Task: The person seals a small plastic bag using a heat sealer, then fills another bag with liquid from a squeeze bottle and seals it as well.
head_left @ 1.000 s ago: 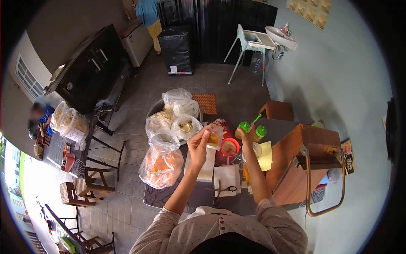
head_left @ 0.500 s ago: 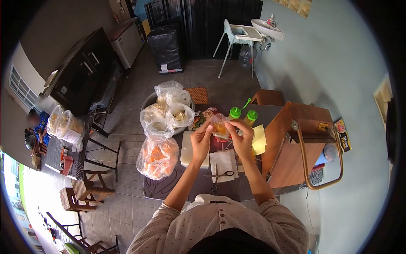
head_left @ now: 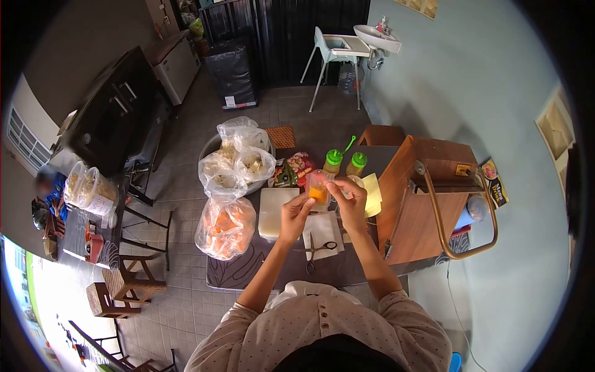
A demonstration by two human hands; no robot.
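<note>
A small clear plastic bag [head_left: 318, 191] with orange-yellow contents at its bottom is held up over the dark table. My left hand [head_left: 296, 215] pinches its left side, and my right hand [head_left: 350, 201] has its fingers closed on the upper right edge. Below my hands lie scissors [head_left: 323, 248] across white plastic sheets [head_left: 320, 227]. To the left is a white block-like board or container [head_left: 273, 214]. Past the bag stand two green-capped bottles, one [head_left: 333, 161] left of the other [head_left: 357, 165]. Yellow paper [head_left: 372, 194] lies beside my right hand.
A knotted bag of orange pieces [head_left: 225, 227] sits at the table's left, with several filled clear bags [head_left: 238, 158] in a basin behind it. A wooden cabinet [head_left: 418, 217] with a curved handle takes up the right. A person [head_left: 54, 189] is at the far left table.
The view has shifted slightly. The small bag now looks longer and more upright, its orange contents gathered at the bottom. Both hands keep hold of it.
</note>
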